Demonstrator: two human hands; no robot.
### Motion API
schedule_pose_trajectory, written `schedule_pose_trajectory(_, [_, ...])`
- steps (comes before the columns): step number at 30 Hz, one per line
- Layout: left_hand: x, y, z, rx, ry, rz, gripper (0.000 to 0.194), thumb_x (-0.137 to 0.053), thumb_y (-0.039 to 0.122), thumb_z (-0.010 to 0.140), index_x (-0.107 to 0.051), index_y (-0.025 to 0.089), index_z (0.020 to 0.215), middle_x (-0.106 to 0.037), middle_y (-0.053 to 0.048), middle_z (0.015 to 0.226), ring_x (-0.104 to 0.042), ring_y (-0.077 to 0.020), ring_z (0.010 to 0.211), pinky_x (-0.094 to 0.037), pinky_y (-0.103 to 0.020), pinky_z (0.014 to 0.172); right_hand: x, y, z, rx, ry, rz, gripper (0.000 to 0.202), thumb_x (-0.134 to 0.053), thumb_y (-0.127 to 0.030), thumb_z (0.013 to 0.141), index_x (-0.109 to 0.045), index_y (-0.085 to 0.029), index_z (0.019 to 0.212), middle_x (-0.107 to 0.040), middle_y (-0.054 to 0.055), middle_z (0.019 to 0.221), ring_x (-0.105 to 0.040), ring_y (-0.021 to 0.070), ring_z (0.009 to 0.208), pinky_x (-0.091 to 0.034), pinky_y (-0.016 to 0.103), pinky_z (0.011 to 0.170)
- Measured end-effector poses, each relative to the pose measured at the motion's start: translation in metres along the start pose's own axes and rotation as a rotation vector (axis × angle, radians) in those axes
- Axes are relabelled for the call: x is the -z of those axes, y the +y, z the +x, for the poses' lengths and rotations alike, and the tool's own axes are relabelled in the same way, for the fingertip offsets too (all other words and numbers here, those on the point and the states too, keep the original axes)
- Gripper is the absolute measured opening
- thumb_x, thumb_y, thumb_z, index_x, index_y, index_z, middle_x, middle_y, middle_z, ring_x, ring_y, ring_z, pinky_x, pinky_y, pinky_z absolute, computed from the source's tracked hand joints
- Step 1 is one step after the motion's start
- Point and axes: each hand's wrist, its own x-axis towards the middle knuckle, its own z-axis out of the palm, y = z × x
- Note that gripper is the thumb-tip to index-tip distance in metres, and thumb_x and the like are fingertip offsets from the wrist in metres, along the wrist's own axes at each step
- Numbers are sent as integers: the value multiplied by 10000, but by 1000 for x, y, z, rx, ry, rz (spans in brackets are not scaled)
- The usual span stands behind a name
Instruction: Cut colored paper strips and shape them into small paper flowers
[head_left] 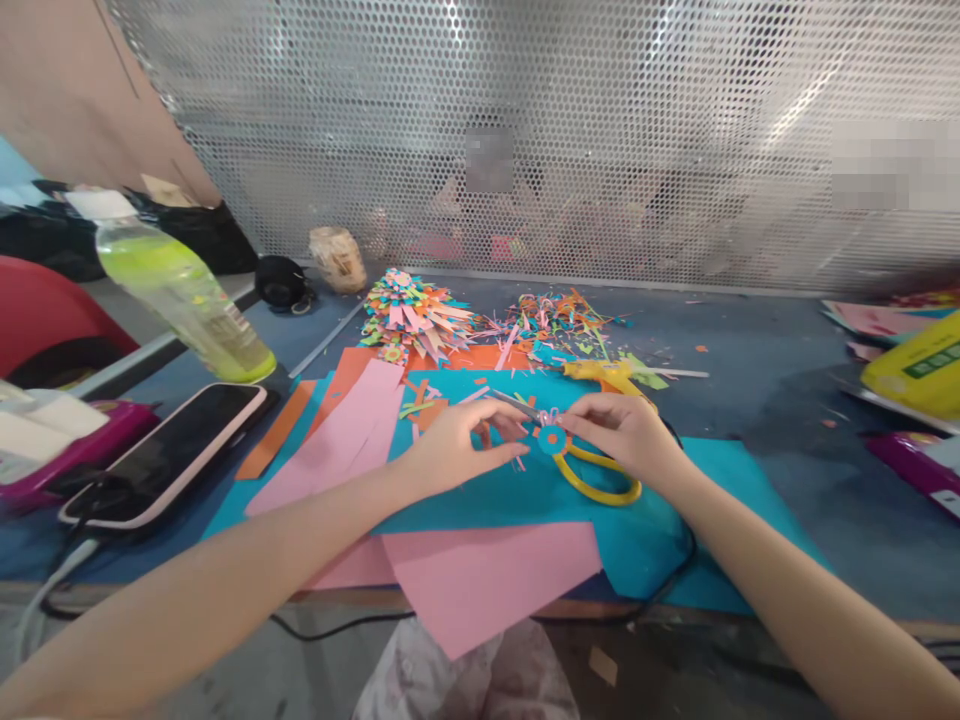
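Note:
A small blue paper disc [552,439] with an orange centre and thin pink curled strips hangs just under the fingertips of my right hand [619,432], which are pinched on its strips. My left hand [469,440] is to the left of the disc, thumb and fingers apart, nothing visible between them. Yellow-handled scissors [604,492] lie behind and below the disc on blue paper [465,500], their blades pointing to the upper left. A yellow glue gun [600,372] rests just beyond my right hand. Paper scraps lie around my left fingers.
A layered paper cone [416,315] stands at the back beside a heap of shreds [559,315]. Pink sheets [495,575] overhang the front edge. A bottle [184,290] and a phone [169,455] are left; a yellow packet [919,365] is right. A black cable runs by my right wrist.

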Motion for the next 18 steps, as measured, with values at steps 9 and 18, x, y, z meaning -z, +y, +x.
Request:
schedule_pose_trajectory(9, [-13,-8,2,252,24,-398,287,-695,250,669,-583,150,913,-652,-3,741,-629,-110,644,-482,-213,588,-3,-2,-1,13,-25,34,237,-558,-375,773,-652,-179,677,-656,31,657,-594,147,608,-466,256,559])
schedule_pose_trajectory(18, [-7,-8,2,288,71,-358,282,-695,279,669,-592,145,894,-679,-26,742,-644,-139,673,-483,-223,581,4,0,1,-89,18,150,165,-662,-344,657,-611,-186,661,-645,17,652,-594,137,585,-490,258,563])
